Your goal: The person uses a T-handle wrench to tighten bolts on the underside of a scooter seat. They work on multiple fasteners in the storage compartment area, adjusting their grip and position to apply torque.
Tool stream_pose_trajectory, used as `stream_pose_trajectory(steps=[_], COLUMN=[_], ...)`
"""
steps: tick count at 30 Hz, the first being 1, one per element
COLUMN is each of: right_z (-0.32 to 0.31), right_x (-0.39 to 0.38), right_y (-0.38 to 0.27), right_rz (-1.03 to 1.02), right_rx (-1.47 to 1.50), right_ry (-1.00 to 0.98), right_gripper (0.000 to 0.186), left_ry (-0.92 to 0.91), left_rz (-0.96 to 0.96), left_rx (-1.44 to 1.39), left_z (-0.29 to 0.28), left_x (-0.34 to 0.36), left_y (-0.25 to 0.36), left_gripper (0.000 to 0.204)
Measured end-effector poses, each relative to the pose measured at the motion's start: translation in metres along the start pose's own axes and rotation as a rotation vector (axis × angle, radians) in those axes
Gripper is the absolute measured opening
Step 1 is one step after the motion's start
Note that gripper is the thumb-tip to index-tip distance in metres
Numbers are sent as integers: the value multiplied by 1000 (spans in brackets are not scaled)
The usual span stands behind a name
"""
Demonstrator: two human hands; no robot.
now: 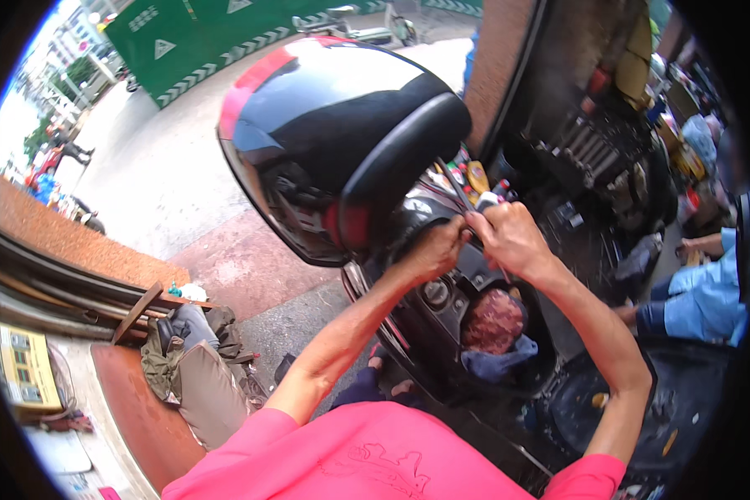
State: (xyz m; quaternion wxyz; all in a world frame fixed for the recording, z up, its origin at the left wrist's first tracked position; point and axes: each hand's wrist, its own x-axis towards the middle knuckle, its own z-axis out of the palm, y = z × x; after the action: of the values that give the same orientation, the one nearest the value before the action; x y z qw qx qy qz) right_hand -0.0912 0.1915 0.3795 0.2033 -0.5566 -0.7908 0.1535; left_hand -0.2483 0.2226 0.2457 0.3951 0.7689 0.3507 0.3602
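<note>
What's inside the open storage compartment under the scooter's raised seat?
In the storage compartment lie a reddish mottled bundle and a blue cloth in front of it. Whatever sits beneath them is covered.

Rag (497, 364) in compartment (442, 333) below seat (342, 125)

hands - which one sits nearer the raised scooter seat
The left hand: it works right under the lower edge of the raised black seat, while the right hand grips farther out from it.
</note>
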Motion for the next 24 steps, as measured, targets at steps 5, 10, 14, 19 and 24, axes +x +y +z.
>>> stream_pose_trajectory(steps=[5,10,14,19,24], right_z=[-30,-23,1,21,41], right_x=[18,28,35,40,30], right_y=[22,-2,26,15,15], right_rz=[-820,-1229,-1145,-919,-63], right_rx=[-662,-863,-638,-350,-511], right_ry=[237,-114,-250,9,101], right_gripper=[24,23,13,11,32], left_ry=[-36,-39,-62,-148,44], left_rz=[92,158,127,74,125], left_rx=[-101,-105,-216,-106,-481], left_z=[11,29,30,11,26], left_x=[9,-13,-14,-11,-13], left_y=[12,-17,-15,-3,-24], left_gripper=[22,12,18,21,15])
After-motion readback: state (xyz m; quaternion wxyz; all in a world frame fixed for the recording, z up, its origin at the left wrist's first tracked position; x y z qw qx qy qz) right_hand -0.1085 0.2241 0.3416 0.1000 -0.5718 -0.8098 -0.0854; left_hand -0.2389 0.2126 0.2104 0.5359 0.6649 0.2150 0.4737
